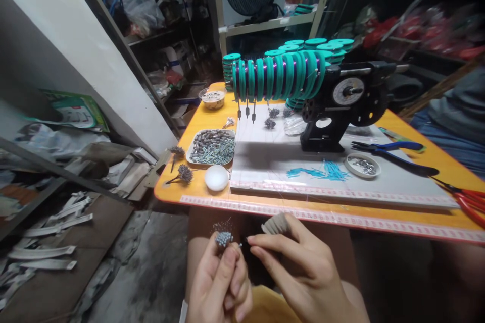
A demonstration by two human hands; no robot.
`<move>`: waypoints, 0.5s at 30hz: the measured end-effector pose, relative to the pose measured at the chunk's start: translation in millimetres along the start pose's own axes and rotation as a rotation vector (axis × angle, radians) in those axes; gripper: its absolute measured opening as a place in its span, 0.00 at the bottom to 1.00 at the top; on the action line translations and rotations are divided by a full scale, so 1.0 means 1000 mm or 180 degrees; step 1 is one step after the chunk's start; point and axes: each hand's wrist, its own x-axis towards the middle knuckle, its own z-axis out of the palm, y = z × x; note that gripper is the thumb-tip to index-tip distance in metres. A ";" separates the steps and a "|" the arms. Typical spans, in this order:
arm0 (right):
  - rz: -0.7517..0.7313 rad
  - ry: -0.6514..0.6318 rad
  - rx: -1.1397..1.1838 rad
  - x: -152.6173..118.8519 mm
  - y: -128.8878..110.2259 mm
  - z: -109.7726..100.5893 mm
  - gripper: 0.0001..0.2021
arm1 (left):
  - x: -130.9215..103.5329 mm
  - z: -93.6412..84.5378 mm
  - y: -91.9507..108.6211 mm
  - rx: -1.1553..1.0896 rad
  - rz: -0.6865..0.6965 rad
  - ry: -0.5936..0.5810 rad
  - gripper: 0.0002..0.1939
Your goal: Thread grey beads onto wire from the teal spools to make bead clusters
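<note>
My left hand [223, 282] is closed around a bundle of small blue-grey-tipped pieces [224, 238], with fine wire ends bristling above it. Close by on the right, my right hand [303, 267] has thumb and fingertip nearly together beside the bundle; whatever they pinch is too small to name. A grey ribbed, cloth-like piece [276, 224] sits at the upper fingers of that hand, perhaps wrapped round one. Both hands are above my lap, in front of the table's near edge. Thin threads run faintly from the table toward them.
On the yellow table [197, 123] stands a black winding machine [326, 126] with green spools [280, 78]. A tray of small parts [212, 147], a white dome [216, 178], blue strips [322, 170], a dish of metal bits [362, 166] and pliers [397, 154] lie around it. Another person's sleeve [458, 96] is at right.
</note>
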 end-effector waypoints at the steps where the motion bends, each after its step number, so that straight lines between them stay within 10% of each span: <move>1: -0.0009 -0.0011 0.0023 0.000 0.000 -0.001 0.10 | 0.000 0.000 0.000 0.0015 -0.0002 -0.0012 0.37; 15: 0.0308 -0.0439 0.0386 0.003 -0.003 -0.007 0.10 | 0.002 0.011 -0.005 0.0237 -0.0162 0.0096 0.40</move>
